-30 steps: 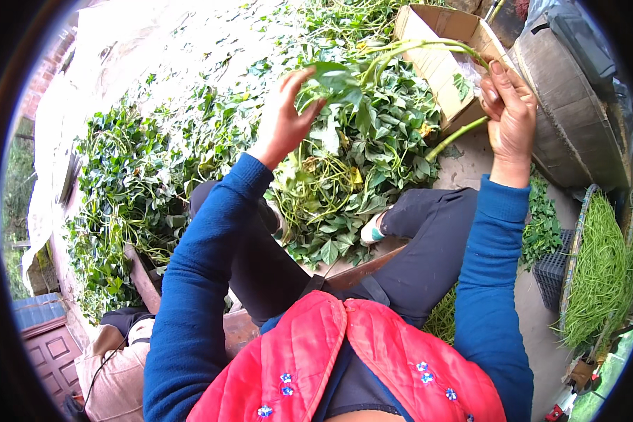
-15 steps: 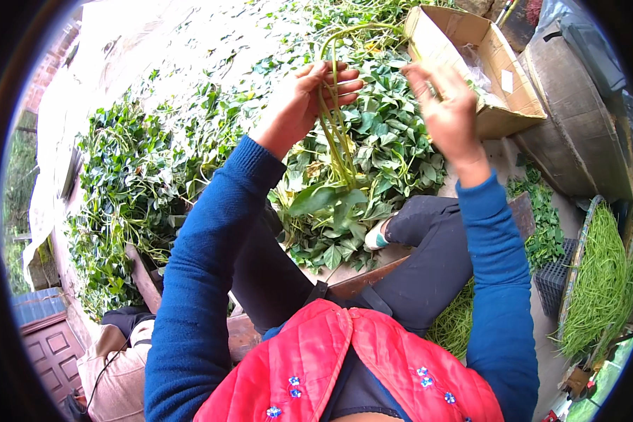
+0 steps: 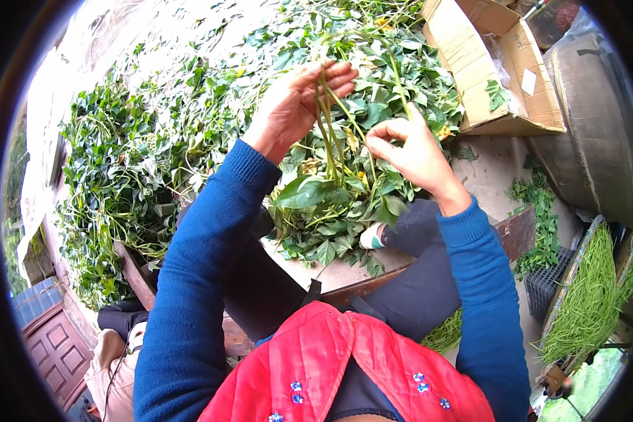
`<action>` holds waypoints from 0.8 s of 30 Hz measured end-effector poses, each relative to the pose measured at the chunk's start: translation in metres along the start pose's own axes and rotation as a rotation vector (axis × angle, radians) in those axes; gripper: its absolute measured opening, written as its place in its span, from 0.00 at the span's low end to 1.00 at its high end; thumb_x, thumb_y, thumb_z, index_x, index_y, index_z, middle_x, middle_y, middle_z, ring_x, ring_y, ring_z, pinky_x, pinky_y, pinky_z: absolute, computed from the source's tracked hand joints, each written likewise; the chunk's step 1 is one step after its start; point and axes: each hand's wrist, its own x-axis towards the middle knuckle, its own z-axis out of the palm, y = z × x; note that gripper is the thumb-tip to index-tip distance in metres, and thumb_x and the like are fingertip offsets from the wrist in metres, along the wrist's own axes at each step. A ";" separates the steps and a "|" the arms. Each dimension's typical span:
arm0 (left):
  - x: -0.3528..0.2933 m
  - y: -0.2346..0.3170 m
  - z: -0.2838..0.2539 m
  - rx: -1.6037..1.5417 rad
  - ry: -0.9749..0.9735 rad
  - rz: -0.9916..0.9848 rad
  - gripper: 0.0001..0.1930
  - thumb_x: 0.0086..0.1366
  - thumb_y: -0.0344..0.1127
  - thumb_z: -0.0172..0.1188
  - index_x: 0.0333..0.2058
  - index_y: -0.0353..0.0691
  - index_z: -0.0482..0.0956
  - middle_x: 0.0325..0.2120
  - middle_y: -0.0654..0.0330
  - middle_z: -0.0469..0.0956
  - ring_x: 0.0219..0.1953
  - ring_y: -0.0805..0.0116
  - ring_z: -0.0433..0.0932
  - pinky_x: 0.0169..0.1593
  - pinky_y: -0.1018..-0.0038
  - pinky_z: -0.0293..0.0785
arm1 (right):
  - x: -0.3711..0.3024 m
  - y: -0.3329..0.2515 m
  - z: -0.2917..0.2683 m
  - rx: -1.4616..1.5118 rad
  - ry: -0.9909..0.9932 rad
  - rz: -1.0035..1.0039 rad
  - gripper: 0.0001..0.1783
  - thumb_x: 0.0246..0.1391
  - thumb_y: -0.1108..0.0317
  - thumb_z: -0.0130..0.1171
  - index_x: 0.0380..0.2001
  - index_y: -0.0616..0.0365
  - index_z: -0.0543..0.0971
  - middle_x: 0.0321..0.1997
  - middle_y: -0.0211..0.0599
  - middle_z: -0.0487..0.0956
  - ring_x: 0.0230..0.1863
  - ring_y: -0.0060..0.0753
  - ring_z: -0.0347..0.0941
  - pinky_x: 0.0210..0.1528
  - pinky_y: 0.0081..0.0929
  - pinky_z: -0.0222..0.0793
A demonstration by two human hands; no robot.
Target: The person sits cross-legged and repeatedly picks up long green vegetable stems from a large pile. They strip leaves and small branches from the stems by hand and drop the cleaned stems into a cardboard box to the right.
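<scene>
Leafy vines [image 3: 119, 162] lie heaped well left of the fingers, a large pile unsorted. Left hand [image 3: 292, 105] curls its fingers closed around a bunch of green stems [image 3: 328, 133] hanging below them; right hand [image 3: 411, 151] pinches one stem between thumb and forefinger. Far right, trays of stripped green stems [image 3: 587, 288] look well filled, so much remains, by my judgement.

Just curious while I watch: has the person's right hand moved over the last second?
Yes. The right hand has drawn away from the cardboard box, leftward toward the stems that the left hand holds.
</scene>
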 end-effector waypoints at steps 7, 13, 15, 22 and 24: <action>0.007 0.021 0.000 -0.252 0.115 0.169 0.12 0.67 0.31 0.42 0.44 0.30 0.68 0.53 0.43 0.64 0.58 0.45 0.61 0.61 0.51 0.58 | 0.003 0.027 0.006 -0.170 0.271 -0.088 0.06 0.45 0.65 0.58 0.24 0.55 0.80 0.23 0.32 0.77 0.29 0.34 0.73 0.60 0.45 0.48; 0.012 0.025 -0.026 -0.469 -0.033 0.183 0.11 0.67 0.32 0.41 0.39 0.31 0.68 0.46 0.43 0.70 0.55 0.44 0.64 0.60 0.47 0.58 | 0.005 0.039 0.003 -0.208 0.261 -0.131 0.05 0.44 0.69 0.57 0.25 0.56 0.80 0.23 0.37 0.76 0.29 0.40 0.72 0.40 0.35 0.64; 0.014 0.026 -0.024 -0.485 0.005 0.193 0.11 0.67 0.32 0.42 0.35 0.32 0.72 0.39 0.47 0.76 0.54 0.46 0.66 0.60 0.47 0.57 | 0.006 0.042 0.000 -0.177 0.371 -0.100 0.05 0.43 0.72 0.56 0.25 0.58 0.80 0.21 0.37 0.76 0.24 0.35 0.72 0.32 0.29 0.67; 0.020 0.014 -0.018 -0.505 -0.069 0.187 0.11 0.67 0.32 0.42 0.32 0.33 0.72 0.28 0.50 0.75 0.52 0.49 0.68 0.61 0.47 0.56 | 0.020 0.064 -0.025 0.416 0.738 0.341 0.08 0.50 0.71 0.53 0.29 0.63 0.79 0.20 0.26 0.75 0.20 0.15 0.66 0.24 0.14 0.61; 0.019 0.024 -0.012 -0.491 -0.005 0.258 0.12 0.67 0.33 0.40 0.33 0.32 0.71 0.27 0.50 0.75 0.52 0.48 0.68 0.61 0.47 0.57 | 0.021 0.071 -0.036 0.432 0.681 0.375 0.15 0.53 0.73 0.51 0.44 0.65 0.73 0.35 0.32 0.76 0.30 0.19 0.70 0.36 0.16 0.66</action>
